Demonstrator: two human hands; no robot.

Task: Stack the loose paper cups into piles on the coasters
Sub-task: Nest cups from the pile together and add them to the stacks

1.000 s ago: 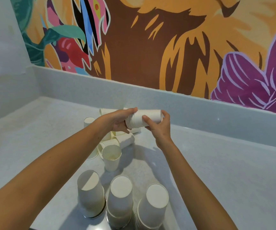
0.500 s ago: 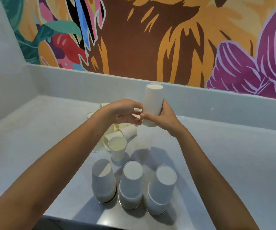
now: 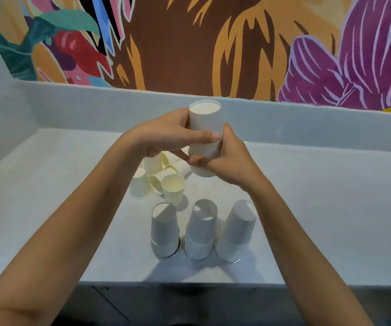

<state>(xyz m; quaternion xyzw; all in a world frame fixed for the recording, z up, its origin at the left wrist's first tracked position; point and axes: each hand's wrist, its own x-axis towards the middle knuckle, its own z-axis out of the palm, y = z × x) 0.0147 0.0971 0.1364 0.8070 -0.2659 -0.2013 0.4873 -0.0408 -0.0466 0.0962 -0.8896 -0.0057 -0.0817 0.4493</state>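
Several nested paper cups make up the held stack [image 3: 205, 128], which I have upside down, base up, in the air over the back half of the desk [image 3: 319, 208]. From my feed the left hand [image 3: 166, 135] wraps the upper part of it from the left, thumb lying across the front of the cup wall. The right hand [image 3: 229, 158] grasps the lower part from the right, fingers curled under and around the rims at the bottom. Both hands are closed on this one stack. Nearer to me, close to the front edge of the desk, three piles of inverted cups stand in a row: the left pile [image 3: 165, 231], the middle pile [image 3: 201, 231] and the right pile [image 3: 236, 231], just beside each other. Thin rims of the coasters [image 3: 177, 250] peek out beneath them. Between the row and my hands lies a cluster of loose cups [image 3: 153, 169], some on their sides, some mouth down, with one upright cup [image 3: 173, 188] at its front, mouth open to the camera. A pale upstand [image 3: 307, 123] runs along the back of the desk, and above it a bright mural [image 3: 189, 43] covers the wall.
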